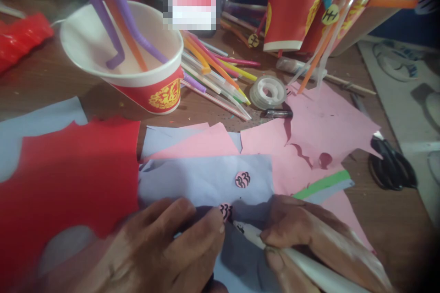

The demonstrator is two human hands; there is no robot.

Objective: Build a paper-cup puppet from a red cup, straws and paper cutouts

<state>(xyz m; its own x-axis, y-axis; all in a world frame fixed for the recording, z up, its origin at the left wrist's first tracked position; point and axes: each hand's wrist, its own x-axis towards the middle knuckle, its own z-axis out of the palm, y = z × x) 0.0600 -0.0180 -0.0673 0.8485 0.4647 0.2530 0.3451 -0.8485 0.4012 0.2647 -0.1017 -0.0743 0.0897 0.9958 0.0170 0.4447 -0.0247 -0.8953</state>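
My right hand [305,233] grips a white marker [295,256], its tip at the edge of a small pink paper circle [226,211] with black curved strokes. The fingertips of my left hand [168,242] press on the left edge of this circle and hold it against the grey-blue paper [192,178]. Part of my left thumb is hidden under the hand. A second pink circle [242,179] with similar black strokes lies just above, on the same paper. Left of my left hand is a red paper sheet [85,169] with scalloped cut edges.
A paper cup [120,82] with bent straws stands at the back left, beside loose straws [220,78]. A tape roll [268,91] and black marker cap [278,113] lie behind pink paper scraps [330,119]. Scissors [392,162] are at right; more red cups [297,7] stand behind.
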